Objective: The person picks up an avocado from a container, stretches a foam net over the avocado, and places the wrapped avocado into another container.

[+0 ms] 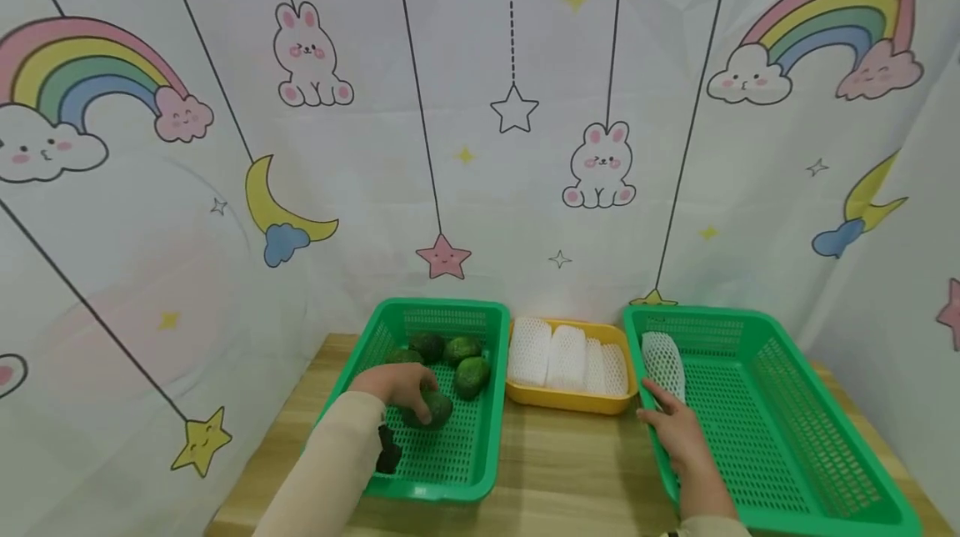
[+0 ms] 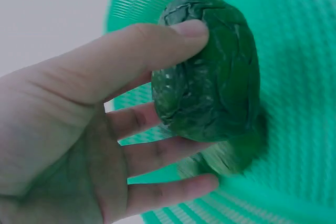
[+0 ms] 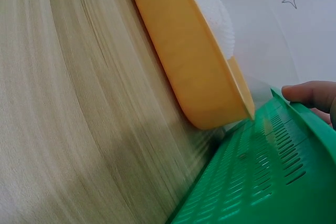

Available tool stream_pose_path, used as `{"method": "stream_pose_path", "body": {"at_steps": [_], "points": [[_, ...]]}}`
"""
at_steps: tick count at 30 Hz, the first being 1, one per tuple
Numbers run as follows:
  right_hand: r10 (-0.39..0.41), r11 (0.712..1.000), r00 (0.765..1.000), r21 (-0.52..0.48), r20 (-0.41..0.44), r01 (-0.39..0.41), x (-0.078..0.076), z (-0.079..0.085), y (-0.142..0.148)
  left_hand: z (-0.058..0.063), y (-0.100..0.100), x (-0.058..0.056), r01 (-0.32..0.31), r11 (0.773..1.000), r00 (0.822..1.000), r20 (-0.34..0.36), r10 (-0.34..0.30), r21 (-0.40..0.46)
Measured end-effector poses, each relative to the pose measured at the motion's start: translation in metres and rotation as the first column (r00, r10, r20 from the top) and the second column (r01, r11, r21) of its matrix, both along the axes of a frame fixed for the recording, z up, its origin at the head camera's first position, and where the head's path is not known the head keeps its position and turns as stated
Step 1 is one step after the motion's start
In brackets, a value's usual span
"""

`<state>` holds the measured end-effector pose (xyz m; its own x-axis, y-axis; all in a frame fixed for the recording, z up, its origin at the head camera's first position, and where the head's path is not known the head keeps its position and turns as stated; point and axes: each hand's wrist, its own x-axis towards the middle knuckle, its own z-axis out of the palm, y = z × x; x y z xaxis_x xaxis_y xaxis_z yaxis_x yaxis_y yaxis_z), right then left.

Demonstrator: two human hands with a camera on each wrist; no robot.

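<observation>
My left hand [image 1: 401, 387] grips a dark green, wrinkled avocado [image 2: 210, 72] over the left green basket [image 1: 450, 489]. In the left wrist view the thumb presses on its upper side while fingers lie behind and below it. Other avocados [image 1: 472, 377] sit toward the back of that basket. At the left rim of the right green basket [image 1: 765, 404] rests my right hand [image 1: 678, 429], with relaxed fingers and nothing between them. Close by its fingertips, inside that basket, lies a white foam net sleeve [image 1: 663, 362].
Between the baskets stands a yellow tray [image 1: 570, 400] holding several white foam net sleeves [image 1: 566, 358]. All three containers are on a wooden table [image 1: 555, 470]. Behind them hangs a white curtain [image 1: 517, 203] printed with rabbits, stars and rainbows.
</observation>
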<state>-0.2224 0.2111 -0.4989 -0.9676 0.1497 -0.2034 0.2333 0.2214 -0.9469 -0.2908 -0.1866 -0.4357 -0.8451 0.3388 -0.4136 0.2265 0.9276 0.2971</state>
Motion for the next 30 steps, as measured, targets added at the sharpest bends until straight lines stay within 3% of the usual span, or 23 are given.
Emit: {"method": "stream_pose_path", "body": {"at_steps": [3, 6, 17, 22, 30], "points": [[0.005, 1.0, 1.0, -0.003, -0.002, -0.005, 0.0, 0.0, 0.0, 0.004, 0.003, 0.001, 0.011, 0.991, 1.0, -0.004, -0.011, 0.132], [0.006, 1.0, 1.0, -0.007, 0.0, -0.006, 0.0, -0.001, 0.001, 0.008, 0.006, 0.005, 0.012, 0.977, 1.0, -0.018, -0.008, 0.211], [-0.007, 1.0, 1.0, -0.002, 0.006, 0.007, 0.001, -0.001, 0.0, 0.012, 0.01, 0.017, -0.009, 0.918, 0.995, -0.083, 0.046, 0.398], [-0.009, 1.0, 1.0, 0.006, 0.001, 0.009, 0.001, -0.002, 0.001, 0.007, 0.016, 0.023, 0.0, 0.872, 0.987, -0.139, 0.079, 0.49], [-0.014, 1.0, 1.0, 0.014, -0.022, 0.015, 0.001, -0.001, 0.0, -0.006, 0.036, 0.049, -0.047, 0.801, 0.969, -0.168, 0.181, 0.597]]}}
